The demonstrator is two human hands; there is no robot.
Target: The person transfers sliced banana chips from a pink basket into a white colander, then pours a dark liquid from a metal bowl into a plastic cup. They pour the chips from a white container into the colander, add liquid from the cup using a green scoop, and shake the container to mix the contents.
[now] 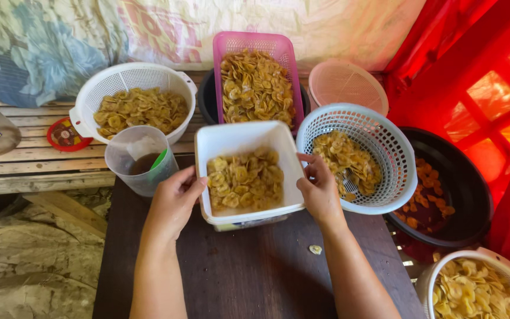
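White plastic forms the square tub (238, 139), the reference landmark, which stands on a dark wooden table (237, 277) and holds a layer of yellow banana chips (245, 180). The left hand (175, 201) grips the tub's left wall, fingers curled over the rim. The right hand (320, 189) grips the tub's right wall in the same way, thumb at the rim.

Just right of the tub, touching the right hand, sits a pale blue round basket (385, 142) tilted toward the tub, with chips inside. Further right of the tub lies a black basin (464, 189) containing darker, reddish chips. Right of and below the tub, at the frame corner, is a white colander (491, 260) of pale chips.

Behind the tub stands a pink rectangular basket (278, 44) full of chips. Behind and left of the tub sits a white round colander (125, 74) with chips. Just left of the tub stands a clear plastic jug (126, 177), near the left hand. A single loose chip (315, 249) lies on the table below the tub.
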